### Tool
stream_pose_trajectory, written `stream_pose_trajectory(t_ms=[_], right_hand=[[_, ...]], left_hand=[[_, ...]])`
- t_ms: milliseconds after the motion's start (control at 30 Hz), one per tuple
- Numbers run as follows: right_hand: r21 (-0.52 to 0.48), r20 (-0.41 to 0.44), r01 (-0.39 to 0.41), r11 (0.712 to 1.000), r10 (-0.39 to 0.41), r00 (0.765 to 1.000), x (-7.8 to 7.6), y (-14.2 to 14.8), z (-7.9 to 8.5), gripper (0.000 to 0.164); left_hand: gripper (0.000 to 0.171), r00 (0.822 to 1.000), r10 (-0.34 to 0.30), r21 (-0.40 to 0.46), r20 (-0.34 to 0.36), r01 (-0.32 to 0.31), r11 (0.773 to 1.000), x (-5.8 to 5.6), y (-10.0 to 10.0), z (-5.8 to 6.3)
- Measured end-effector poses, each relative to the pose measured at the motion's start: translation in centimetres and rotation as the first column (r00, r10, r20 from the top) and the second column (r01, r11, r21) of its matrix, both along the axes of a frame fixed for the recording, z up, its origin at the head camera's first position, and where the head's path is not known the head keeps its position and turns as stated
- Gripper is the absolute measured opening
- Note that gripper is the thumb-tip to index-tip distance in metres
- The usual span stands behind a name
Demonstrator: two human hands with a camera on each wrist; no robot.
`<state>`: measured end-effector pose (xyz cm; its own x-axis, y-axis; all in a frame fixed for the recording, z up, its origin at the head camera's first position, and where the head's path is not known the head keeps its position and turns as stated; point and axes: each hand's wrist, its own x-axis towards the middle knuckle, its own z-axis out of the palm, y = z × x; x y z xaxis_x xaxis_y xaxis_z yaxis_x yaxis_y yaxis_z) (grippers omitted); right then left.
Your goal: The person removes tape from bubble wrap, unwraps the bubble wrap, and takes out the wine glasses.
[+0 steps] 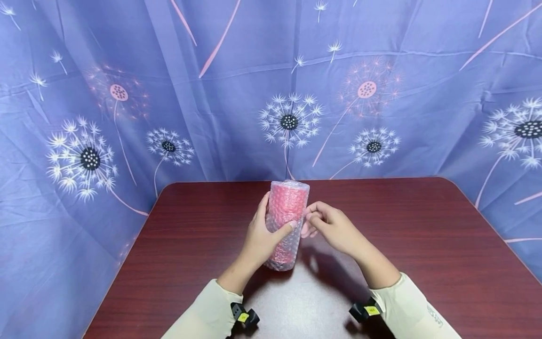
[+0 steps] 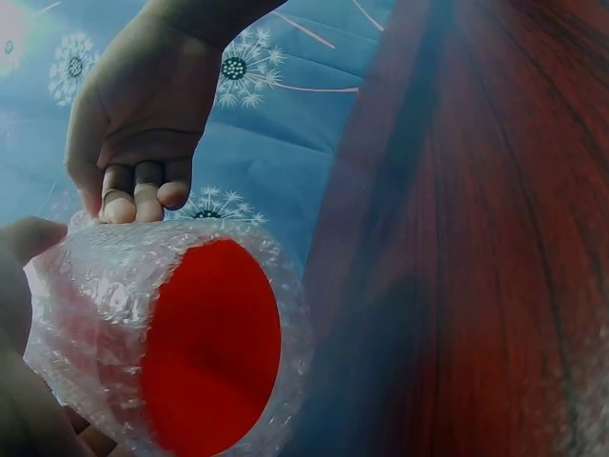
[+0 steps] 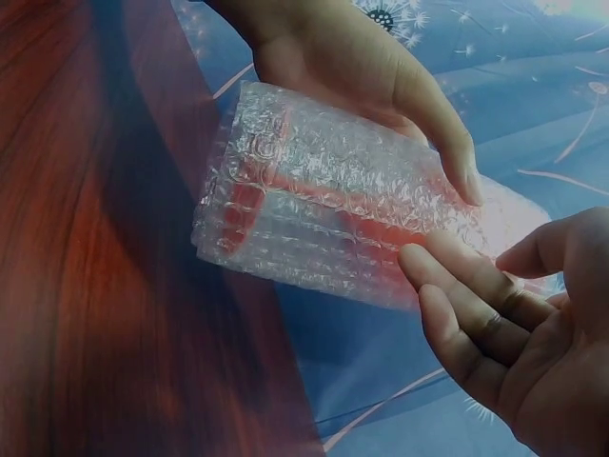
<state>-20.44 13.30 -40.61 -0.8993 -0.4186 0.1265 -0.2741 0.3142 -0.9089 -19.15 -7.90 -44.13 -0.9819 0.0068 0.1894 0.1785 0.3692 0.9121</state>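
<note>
A red cylinder wrapped in clear bubble wrap stands tilted above the table in the head view. My left hand grips it from the left, thumb across the front and fingers behind. The cylinder's flat round red end shows through the wrap's open end in the left wrist view. My right hand is at the wrap's right side, thumb and forefinger together at the plastic's edge. In the right wrist view, the other fingers lie bent along the bubble wrap's surface.
The dark red wooden table lies beneath both hands. Behind it hangs a blue-purple curtain printed with dandelions, meeting the table's far edge. A black wrist camera sits on the left sleeve and another camera on the right.
</note>
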Motion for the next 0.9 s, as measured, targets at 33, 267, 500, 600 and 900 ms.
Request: stream_pose_trajectory(t_ms=[33, 267, 500, 600, 900], right_hand=[[-0.001, 0.005, -0.001, 1.0, 0.001, 1.0, 0.02, 0.0, 0.01, 0.019], [-0.032, 0.026, -0.052, 0.998, 0.053, 0.998, 0.13, -0.11, 0.02, 0.02], [-0.039, 0.066, -0.061, 0.997, 0.064, 0.996, 0.17, -0.24, 0.08, 0.02], [-0.045, 0.076, -0.057, 0.997, 0.061, 0.995, 0.21, -0.28, 0.12, 0.02], [0.01, 0.012, 0.023, 1.0, -0.023, 1.0, 0.27, -0.19, 0.14, 0.009]], left_hand=[[0.099, 1.0, -0.001, 0.006, 0.005, 0.001, 1.0, -0.01, 0.0, -0.01], [0.096, 0.999, 0.035, 0.01, -0.014, -0.035, 0.999, 0.01, -0.02, -0.09], [0.094, 0.997, 0.062, 0.019, -0.051, -0.061, 0.998, 0.1, 0.03, 0.13], [0.093, 0.995, 0.073, 0.015, -0.062, -0.073, 0.997, 0.11, 0.04, 0.21], [0.092, 0.992, 0.1, 0.011, -0.073, -0.1, 0.995, 0.15, 0.12, 0.46]])
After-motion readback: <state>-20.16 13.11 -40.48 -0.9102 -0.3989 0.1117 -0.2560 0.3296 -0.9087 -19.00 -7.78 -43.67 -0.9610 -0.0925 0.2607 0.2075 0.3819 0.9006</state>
